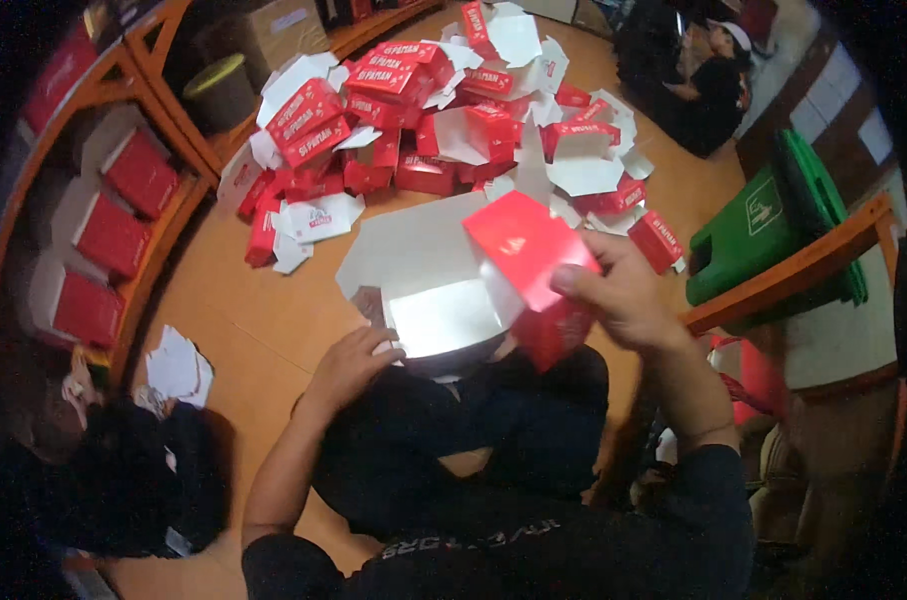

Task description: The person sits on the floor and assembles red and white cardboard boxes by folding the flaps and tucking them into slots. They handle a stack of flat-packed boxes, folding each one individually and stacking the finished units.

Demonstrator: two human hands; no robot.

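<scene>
Above my lap sits an open carton, its white inside facing up and its white flap raised on the far side. My left hand grips the carton's near left edge with bent fingers. On the right, my right hand holds a red carton tilted over the open one, thumb on top and fingers hidden. The red carton overlaps the right end of the open carton; I cannot tell whether the two are joined.
A large heap of red and white cartons lies on the floor ahead. Red cartons stand on the left wooden shelf. A green bin is behind a wooden rail at right. Other people sit at lower left and upper right.
</scene>
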